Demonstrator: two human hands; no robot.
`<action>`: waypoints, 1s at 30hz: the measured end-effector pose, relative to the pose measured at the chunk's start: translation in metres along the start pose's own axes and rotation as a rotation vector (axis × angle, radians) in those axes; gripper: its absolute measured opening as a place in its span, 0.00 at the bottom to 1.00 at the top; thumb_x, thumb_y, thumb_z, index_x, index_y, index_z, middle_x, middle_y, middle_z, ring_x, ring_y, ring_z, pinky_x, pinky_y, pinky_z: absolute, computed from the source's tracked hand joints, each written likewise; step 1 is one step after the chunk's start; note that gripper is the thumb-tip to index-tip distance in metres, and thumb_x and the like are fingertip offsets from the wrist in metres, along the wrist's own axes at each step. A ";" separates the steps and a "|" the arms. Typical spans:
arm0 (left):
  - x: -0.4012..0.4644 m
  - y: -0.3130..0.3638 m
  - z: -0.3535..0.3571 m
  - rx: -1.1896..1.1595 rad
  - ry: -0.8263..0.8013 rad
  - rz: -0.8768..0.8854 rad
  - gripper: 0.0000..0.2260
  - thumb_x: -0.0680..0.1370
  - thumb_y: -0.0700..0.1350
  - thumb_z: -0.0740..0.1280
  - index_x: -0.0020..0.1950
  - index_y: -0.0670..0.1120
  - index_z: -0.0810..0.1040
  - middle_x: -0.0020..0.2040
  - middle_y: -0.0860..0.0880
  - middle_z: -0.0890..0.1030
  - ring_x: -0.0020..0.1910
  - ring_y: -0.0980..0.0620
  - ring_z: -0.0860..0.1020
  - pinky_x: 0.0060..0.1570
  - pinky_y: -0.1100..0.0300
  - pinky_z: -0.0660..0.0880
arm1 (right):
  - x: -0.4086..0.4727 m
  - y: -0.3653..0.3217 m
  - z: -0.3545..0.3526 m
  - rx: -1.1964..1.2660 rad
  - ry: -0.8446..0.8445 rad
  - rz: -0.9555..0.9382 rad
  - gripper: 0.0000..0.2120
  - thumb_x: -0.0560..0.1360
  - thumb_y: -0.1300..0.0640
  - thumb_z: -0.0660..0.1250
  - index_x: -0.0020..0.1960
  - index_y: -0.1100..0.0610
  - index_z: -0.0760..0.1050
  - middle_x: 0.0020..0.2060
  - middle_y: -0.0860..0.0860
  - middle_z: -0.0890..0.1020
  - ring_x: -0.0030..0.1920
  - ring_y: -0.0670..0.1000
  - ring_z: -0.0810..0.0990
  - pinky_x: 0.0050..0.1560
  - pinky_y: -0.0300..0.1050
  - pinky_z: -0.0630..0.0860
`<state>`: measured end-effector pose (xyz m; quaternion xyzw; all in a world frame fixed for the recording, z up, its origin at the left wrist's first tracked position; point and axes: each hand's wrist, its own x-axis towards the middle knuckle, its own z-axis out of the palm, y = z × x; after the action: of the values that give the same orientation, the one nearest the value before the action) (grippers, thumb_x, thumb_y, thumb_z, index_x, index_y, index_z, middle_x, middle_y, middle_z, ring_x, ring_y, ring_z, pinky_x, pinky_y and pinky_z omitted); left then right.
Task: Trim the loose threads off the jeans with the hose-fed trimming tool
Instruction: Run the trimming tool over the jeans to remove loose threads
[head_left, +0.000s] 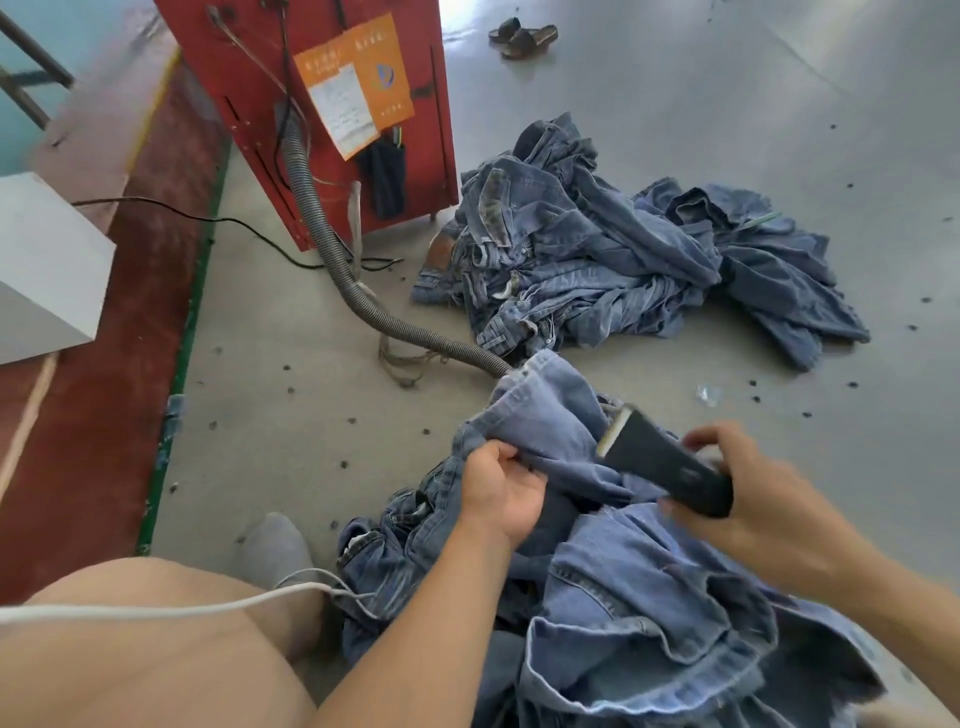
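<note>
A pair of blue jeans (550, 415) lies bunched over my lap and the floor, one leg end lifted up. My left hand (501, 486) is closed on a fold of that leg near its hem. In my right hand (748, 488) is the black trimming tool (660, 462), its flat metal-edged head resting against the denim just right of my left hand. The grey ribbed hose (332, 244) runs from the red machine (311, 98) across the floor and disappears behind the raised leg.
A heap of other jeans (613, 249) lies on the grey floor ahead. A white box (47, 270) stands at left on a red strip. Black cables trail by the machine, and a white cord (156, 610) crosses my knee. Sandals (522, 35) lie far back.
</note>
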<state>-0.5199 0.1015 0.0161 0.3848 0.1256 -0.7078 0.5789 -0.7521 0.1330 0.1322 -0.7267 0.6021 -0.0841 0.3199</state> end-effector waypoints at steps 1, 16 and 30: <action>-0.011 0.000 0.001 -0.031 -0.049 -0.006 0.16 0.78 0.35 0.54 0.50 0.38 0.83 0.55 0.38 0.84 0.53 0.42 0.83 0.55 0.49 0.76 | 0.004 -0.001 -0.005 0.022 0.040 0.029 0.23 0.72 0.46 0.79 0.55 0.41 0.65 0.43 0.39 0.82 0.39 0.44 0.81 0.40 0.48 0.77; -0.086 -0.028 0.006 0.256 -0.341 0.021 0.21 0.75 0.38 0.61 0.67 0.37 0.78 0.63 0.37 0.80 0.62 0.42 0.78 0.70 0.50 0.71 | 0.001 -0.031 -0.044 -0.195 -0.091 -0.195 0.13 0.71 0.39 0.75 0.38 0.46 0.77 0.30 0.43 0.80 0.32 0.42 0.78 0.31 0.37 0.70; -0.087 -0.027 0.007 0.485 -0.407 0.046 0.26 0.75 0.33 0.67 0.73 0.39 0.74 0.69 0.40 0.79 0.68 0.43 0.77 0.72 0.51 0.71 | 0.004 -0.026 -0.070 -0.050 -0.166 -0.065 0.08 0.73 0.45 0.77 0.41 0.44 0.79 0.27 0.45 0.82 0.25 0.43 0.77 0.28 0.34 0.71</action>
<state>-0.5449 0.1681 0.0739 0.3648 -0.1740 -0.7664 0.4993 -0.7649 0.1057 0.2004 -0.7581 0.5515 -0.0186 0.3475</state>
